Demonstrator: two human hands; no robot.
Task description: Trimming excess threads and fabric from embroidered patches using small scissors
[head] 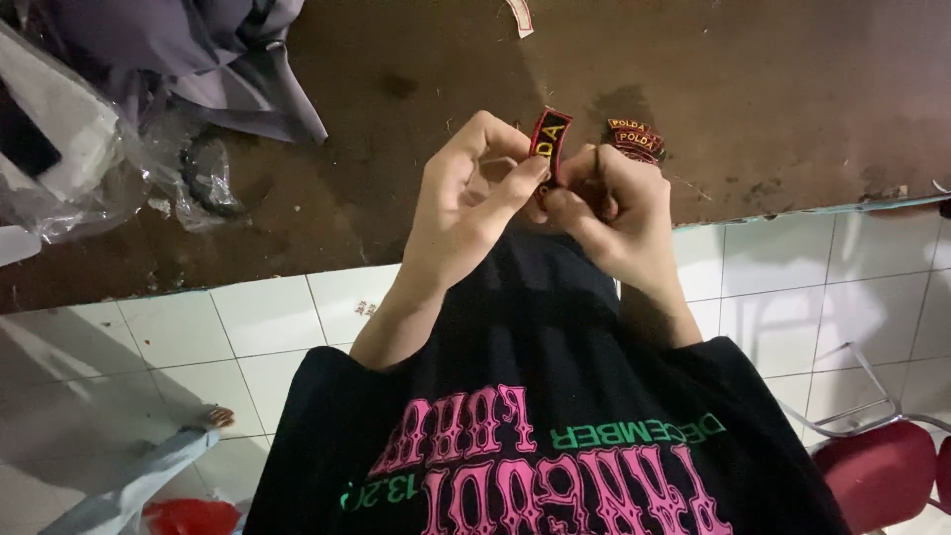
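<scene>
Both hands, left hand [474,188] and right hand [606,203], pinch a curved patch [549,137], seemingly above the table edge [792,210].

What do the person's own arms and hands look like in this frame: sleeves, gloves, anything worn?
Both hands, the left hand and the right hand, are bare: no gloves, and no rings or watch visible. The forearms are uncovered up to about the elbow, where the short sleeves of a black T-shirt begin. The shirt's front carries large pink and smaller green printed lettering.

Embroidered cloth patch [550,136], scuffed matt wooden table [773,89]
</scene>
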